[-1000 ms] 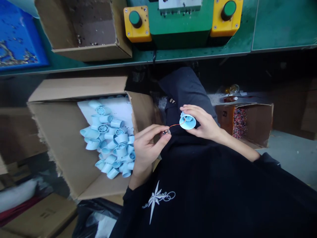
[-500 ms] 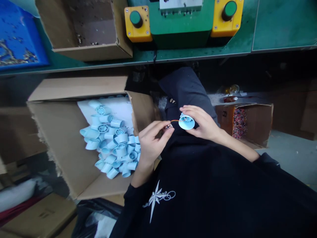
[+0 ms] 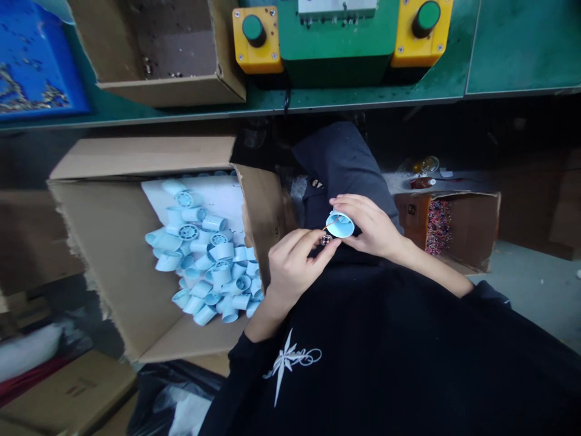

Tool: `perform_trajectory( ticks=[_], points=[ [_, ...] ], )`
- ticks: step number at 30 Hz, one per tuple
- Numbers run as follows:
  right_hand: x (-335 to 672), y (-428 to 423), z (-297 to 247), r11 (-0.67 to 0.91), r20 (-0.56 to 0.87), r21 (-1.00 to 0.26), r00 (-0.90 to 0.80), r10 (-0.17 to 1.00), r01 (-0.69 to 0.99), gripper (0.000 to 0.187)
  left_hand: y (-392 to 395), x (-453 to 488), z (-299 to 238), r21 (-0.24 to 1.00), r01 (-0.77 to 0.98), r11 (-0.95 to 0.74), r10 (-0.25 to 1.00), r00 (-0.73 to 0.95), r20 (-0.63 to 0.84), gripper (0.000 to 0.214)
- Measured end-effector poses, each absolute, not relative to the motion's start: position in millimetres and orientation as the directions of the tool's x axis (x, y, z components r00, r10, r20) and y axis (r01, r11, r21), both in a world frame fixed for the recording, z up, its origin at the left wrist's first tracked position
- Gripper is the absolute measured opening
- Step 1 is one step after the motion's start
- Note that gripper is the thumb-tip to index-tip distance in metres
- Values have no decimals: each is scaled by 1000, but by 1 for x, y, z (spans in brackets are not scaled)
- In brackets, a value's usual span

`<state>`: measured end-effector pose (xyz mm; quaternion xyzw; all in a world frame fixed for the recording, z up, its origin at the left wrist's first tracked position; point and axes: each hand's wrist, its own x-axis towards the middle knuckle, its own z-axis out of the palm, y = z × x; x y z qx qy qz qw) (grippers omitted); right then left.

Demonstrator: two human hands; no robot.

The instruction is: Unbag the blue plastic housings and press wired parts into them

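My right hand [image 3: 370, 225] is closed around a light blue plastic cup-shaped housing [image 3: 341, 224], its wide mouth turned toward me. A thin red-orange wire [image 3: 330, 223] comes out of the mouth. Between the thumb and fingers of my left hand [image 3: 297, 257] is a small round metallic part [image 3: 325, 240], just below and left of the housing's rim. The wire runs toward this part; its end is hidden by my fingers. To the left, a large cardboard box [image 3: 109, 254] holds many similar light blue housings [image 3: 220, 251].
Ahead stands a green bench [image 3: 521, 48] with a green machine base [image 3: 336, 60] flanked by yellow button boxes [image 3: 258, 39]. A cardboard tray [image 3: 172, 91] and a blue tray [image 3: 75, 91] of small metal parts sit there. On the right, a carton [image 3: 472, 230] contains coloured wires.
My left hand has moved right with the metallic part, bringing it close to the housing's rim. The wire between them now shows a shorter span. My right hand has barely moved.
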<state>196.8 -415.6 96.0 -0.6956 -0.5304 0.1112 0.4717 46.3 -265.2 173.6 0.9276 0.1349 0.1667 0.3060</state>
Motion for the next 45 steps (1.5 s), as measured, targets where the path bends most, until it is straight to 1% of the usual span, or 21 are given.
perform_trajectory(
  ticks=[5,9,11,15,18,19,21,23,24,25,27,30,33,36,37,38,40,41,42,43,45],
  points=[
    [193,-415,97,17,312,-810,407,858,586,50,-270,54,163,672,134,-728,356,912,203,12],
    [191,-414,98,25,349,-779,400,847,626,48,-270,63,148,586,122,-801,358,882,306,14],
    [192,-413,98,12,332,-784,403,853,620,48,-270,67,143,548,151,-823,365,879,305,16],
    [194,-412,96,-13,289,-805,411,865,593,46,-271,67,140,555,189,-810,354,912,206,22],
    [194,-411,96,-12,301,-809,430,851,588,47,-274,64,136,575,198,-794,411,871,268,11],
    [194,-410,96,-9,309,-806,434,847,592,47,-276,63,134,590,202,-782,443,846,297,8],
    [192,-409,96,3,328,-793,424,844,609,45,-280,64,128,659,212,-722,525,789,321,18],
    [190,-408,97,38,364,-777,399,842,628,43,-282,66,123,777,207,-595,588,771,245,36],
    [190,-408,97,65,389,-770,386,837,635,43,-280,68,120,837,192,-512,584,793,175,45],
    [189,-408,96,91,415,-761,375,829,642,43,-278,70,119,887,173,-427,548,830,102,52],
    [189,-410,95,120,461,-734,360,811,669,45,-270,71,116,950,145,-277,421,907,-16,60],
    [189,-413,90,108,516,-669,354,780,736,50,-260,71,108,987,109,-121,281,957,-71,68],
    [190,-414,84,85,536,-632,355,766,771,50,-265,71,96,992,122,-33,274,956,-108,77],
    [197,-411,81,69,509,-638,353,785,767,45,-273,76,83,990,140,-23,409,905,-118,73],
    [201,-409,83,79,507,-641,343,791,763,44,-272,79,81,992,125,-6,423,899,-111,76],
    [206,-408,86,94,505,-646,333,797,757,44,-267,82,79,994,103,31,392,914,-107,81],
    [218,-405,95,119,486,-683,327,811,720,46,-249,89,81,984,90,155,237,963,-125,86],
    [223,-403,102,132,467,-719,334,819,682,48,-237,93,85,972,109,207,153,978,-142,84],
    [228,-402,108,149,445,-761,341,828,632,50,-224,97,91,964,133,233,104,982,-160,79],
    [232,-401,115,170,426,-798,342,838,578,52,-211,101,99,962,148,227,96,980,-174,72],
    [237,-397,125,193,389,-849,334,859,492,52,-193,109,119,980,147,134,162,972,-168,56]
  ],
)
